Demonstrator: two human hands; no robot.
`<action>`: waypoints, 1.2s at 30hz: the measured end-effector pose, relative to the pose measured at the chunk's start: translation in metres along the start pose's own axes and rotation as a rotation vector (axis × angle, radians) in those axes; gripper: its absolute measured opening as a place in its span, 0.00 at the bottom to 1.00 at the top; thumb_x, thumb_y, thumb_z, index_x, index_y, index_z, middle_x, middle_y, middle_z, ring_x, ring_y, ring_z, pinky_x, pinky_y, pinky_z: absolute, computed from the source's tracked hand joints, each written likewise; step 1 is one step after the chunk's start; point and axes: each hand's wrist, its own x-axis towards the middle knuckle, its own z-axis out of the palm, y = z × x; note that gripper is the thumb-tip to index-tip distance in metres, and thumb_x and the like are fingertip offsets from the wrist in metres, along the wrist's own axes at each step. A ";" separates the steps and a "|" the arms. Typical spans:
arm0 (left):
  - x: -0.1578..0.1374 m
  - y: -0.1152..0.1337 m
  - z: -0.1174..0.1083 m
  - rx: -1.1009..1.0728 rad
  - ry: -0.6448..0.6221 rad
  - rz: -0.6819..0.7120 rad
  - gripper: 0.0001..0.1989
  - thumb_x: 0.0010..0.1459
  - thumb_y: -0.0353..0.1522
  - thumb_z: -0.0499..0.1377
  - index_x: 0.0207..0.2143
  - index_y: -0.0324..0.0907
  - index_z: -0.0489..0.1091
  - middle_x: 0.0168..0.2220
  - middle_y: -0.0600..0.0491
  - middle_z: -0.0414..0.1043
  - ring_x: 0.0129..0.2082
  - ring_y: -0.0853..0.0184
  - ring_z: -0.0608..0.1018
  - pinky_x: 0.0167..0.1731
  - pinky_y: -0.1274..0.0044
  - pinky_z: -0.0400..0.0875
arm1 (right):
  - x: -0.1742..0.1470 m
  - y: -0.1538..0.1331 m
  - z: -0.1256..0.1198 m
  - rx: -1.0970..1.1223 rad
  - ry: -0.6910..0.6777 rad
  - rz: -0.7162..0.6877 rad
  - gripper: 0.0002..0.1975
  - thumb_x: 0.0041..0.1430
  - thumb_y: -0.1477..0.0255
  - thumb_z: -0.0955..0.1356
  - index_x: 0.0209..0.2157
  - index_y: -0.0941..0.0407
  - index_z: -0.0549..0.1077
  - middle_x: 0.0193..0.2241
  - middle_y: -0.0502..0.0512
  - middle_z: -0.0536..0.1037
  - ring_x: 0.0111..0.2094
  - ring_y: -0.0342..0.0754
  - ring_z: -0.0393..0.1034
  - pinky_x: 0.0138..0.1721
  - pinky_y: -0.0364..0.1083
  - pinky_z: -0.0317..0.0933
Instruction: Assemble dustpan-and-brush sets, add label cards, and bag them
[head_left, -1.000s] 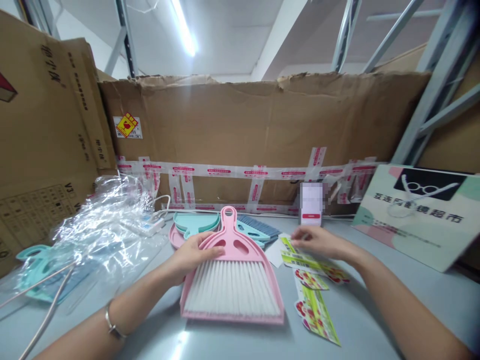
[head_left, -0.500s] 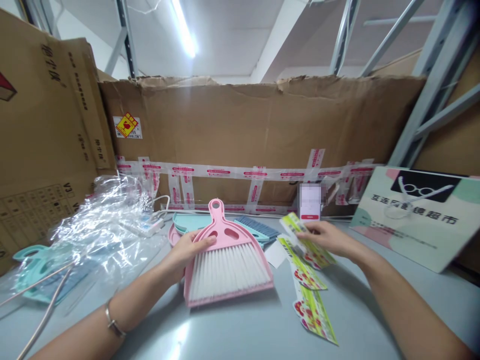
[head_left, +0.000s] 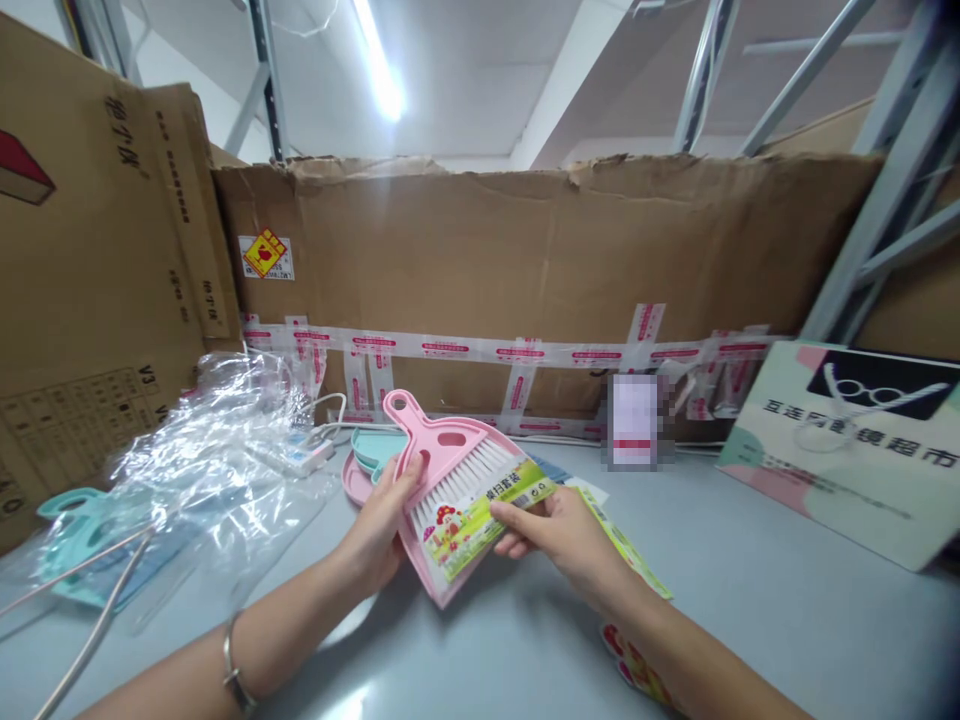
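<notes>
Pink dustpan (head_left: 431,432) partly hides teal dustpan (head_left: 371,448); label card (head_left: 476,522) overlaps white bristles (head_left: 474,470).

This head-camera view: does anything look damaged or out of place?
Yes: the cardboard along the back has a ragged, torn-looking top edge, and its yellow sticker sits askew over a white label. The pink brush-and-dustpan set is tilted too, but the left hand is holding it.
</notes>
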 end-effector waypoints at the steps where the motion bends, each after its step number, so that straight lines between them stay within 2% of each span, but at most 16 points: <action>1: -0.002 0.000 0.001 0.001 -0.024 0.004 0.27 0.51 0.42 0.59 0.50 0.43 0.58 0.44 0.45 0.71 0.41 0.58 0.76 0.40 0.69 0.71 | 0.001 0.001 0.000 -0.019 0.014 -0.015 0.14 0.39 0.65 0.73 0.26 0.61 0.73 0.21 0.55 0.77 0.19 0.45 0.71 0.22 0.42 0.65; 5: -0.009 -0.001 0.005 0.065 -0.075 0.053 0.30 0.45 0.33 0.65 0.50 0.42 0.57 0.45 0.45 0.71 0.42 0.57 0.75 0.42 0.68 0.71 | 0.004 0.004 -0.001 -0.049 0.042 -0.073 0.15 0.40 0.64 0.72 0.27 0.61 0.72 0.19 0.53 0.77 0.20 0.46 0.71 0.24 0.44 0.66; 8: -0.010 -0.003 0.005 0.130 -0.028 0.086 0.37 0.38 0.28 0.68 0.51 0.43 0.55 0.43 0.46 0.72 0.41 0.56 0.75 0.40 0.68 0.71 | 0.005 0.008 -0.001 -0.071 0.044 -0.103 0.17 0.40 0.62 0.71 0.27 0.60 0.70 0.19 0.53 0.76 0.19 0.47 0.70 0.23 0.45 0.65; 11: -0.008 -0.001 0.004 0.125 0.020 0.104 0.37 0.37 0.28 0.68 0.50 0.42 0.56 0.43 0.46 0.72 0.41 0.55 0.75 0.39 0.68 0.72 | 0.004 0.012 -0.003 -0.069 0.074 -0.186 0.17 0.42 0.61 0.71 0.30 0.57 0.66 0.21 0.48 0.73 0.16 0.43 0.66 0.18 0.43 0.61; 14: -0.008 0.006 0.005 0.072 0.042 0.163 0.36 0.37 0.29 0.68 0.50 0.40 0.58 0.43 0.44 0.72 0.42 0.54 0.75 0.40 0.67 0.72 | 0.003 0.014 -0.006 0.003 0.305 -0.346 0.20 0.38 0.64 0.74 0.27 0.54 0.60 0.18 0.40 0.64 0.17 0.38 0.60 0.19 0.40 0.58; 16: -0.009 0.010 0.006 0.043 0.033 0.197 0.36 0.37 0.29 0.68 0.51 0.41 0.58 0.43 0.45 0.72 0.41 0.54 0.75 0.40 0.67 0.72 | 0.001 0.013 -0.005 0.126 0.408 -0.353 0.23 0.35 0.66 0.75 0.28 0.53 0.59 0.19 0.40 0.63 0.20 0.38 0.61 0.22 0.39 0.58; 17: -0.010 0.010 0.007 0.038 0.017 0.206 0.36 0.38 0.29 0.68 0.51 0.41 0.58 0.43 0.45 0.72 0.41 0.54 0.75 0.39 0.66 0.72 | 0.000 0.013 -0.003 0.209 0.362 -0.304 0.24 0.35 0.66 0.75 0.31 0.53 0.60 0.22 0.42 0.66 0.22 0.39 0.63 0.24 0.40 0.59; 20: -0.012 0.004 0.011 0.059 -0.062 0.189 0.33 0.40 0.31 0.67 0.50 0.40 0.59 0.43 0.44 0.72 0.39 0.56 0.76 0.39 0.67 0.71 | -0.005 0.013 0.007 0.446 -0.005 -0.080 0.24 0.43 0.62 0.72 0.40 0.54 0.63 0.33 0.51 0.74 0.31 0.45 0.69 0.30 0.44 0.63; 22: -0.012 0.004 0.010 0.136 -0.116 0.153 0.32 0.42 0.33 0.66 0.50 0.41 0.59 0.43 0.45 0.72 0.38 0.58 0.76 0.39 0.68 0.70 | -0.008 0.015 0.012 0.535 -0.118 0.015 0.22 0.45 0.64 0.71 0.42 0.55 0.65 0.35 0.53 0.76 0.35 0.48 0.71 0.35 0.46 0.64; 24: -0.011 0.017 0.004 0.357 -0.177 0.112 0.28 0.45 0.37 0.63 0.49 0.42 0.62 0.41 0.46 0.73 0.36 0.60 0.76 0.38 0.70 0.70 | -0.009 0.016 0.013 0.586 -0.073 0.057 0.22 0.43 0.68 0.72 0.42 0.56 0.67 0.34 0.53 0.77 0.35 0.49 0.72 0.36 0.47 0.65; 26: -0.009 0.045 -0.012 0.743 -0.187 0.130 0.21 0.49 0.42 0.58 0.44 0.41 0.67 0.39 0.47 0.73 0.36 0.60 0.75 0.36 0.72 0.69 | -0.008 0.016 0.010 0.613 -0.005 0.078 0.22 0.42 0.70 0.73 0.42 0.56 0.68 0.33 0.53 0.78 0.34 0.49 0.73 0.35 0.47 0.66; 27: -0.008 0.064 -0.024 0.979 -0.138 0.199 0.19 0.51 0.43 0.55 0.40 0.42 0.70 0.38 0.47 0.73 0.37 0.60 0.74 0.35 0.73 0.68 | -0.008 0.016 0.007 0.619 0.019 0.087 0.22 0.42 0.71 0.73 0.41 0.57 0.68 0.32 0.53 0.78 0.34 0.49 0.73 0.34 0.47 0.67; 29: -0.007 0.101 -0.053 1.429 0.159 0.282 0.18 0.52 0.44 0.52 0.34 0.42 0.73 0.36 0.46 0.73 0.34 0.58 0.74 0.33 0.73 0.66 | -0.006 0.015 0.002 0.622 0.051 0.100 0.21 0.41 0.71 0.73 0.40 0.57 0.69 0.31 0.53 0.79 0.33 0.50 0.73 0.34 0.47 0.68; 31: -0.006 0.126 -0.081 1.854 0.305 0.073 0.14 0.50 0.40 0.52 0.32 0.43 0.73 0.32 0.45 0.74 0.30 0.57 0.74 0.28 0.73 0.64 | -0.006 0.013 -0.001 0.619 0.059 0.106 0.19 0.40 0.72 0.74 0.38 0.57 0.70 0.31 0.53 0.79 0.33 0.50 0.74 0.34 0.47 0.68; 33: -0.003 0.132 -0.101 1.945 0.284 -0.030 0.12 0.42 0.32 0.57 0.32 0.44 0.74 0.28 0.46 0.74 0.25 0.59 0.73 0.25 0.75 0.62 | -0.005 0.014 -0.002 0.607 0.050 0.105 0.18 0.40 0.72 0.74 0.36 0.58 0.71 0.31 0.54 0.79 0.33 0.51 0.74 0.35 0.47 0.68; 36: 0.003 0.118 -0.115 2.001 0.227 -0.070 0.14 0.34 0.26 0.56 0.27 0.45 0.74 0.23 0.49 0.72 0.20 0.64 0.70 0.21 0.77 0.60 | -0.006 0.016 -0.002 0.579 0.014 0.100 0.17 0.41 0.71 0.73 0.36 0.58 0.71 0.32 0.54 0.79 0.34 0.51 0.74 0.35 0.48 0.68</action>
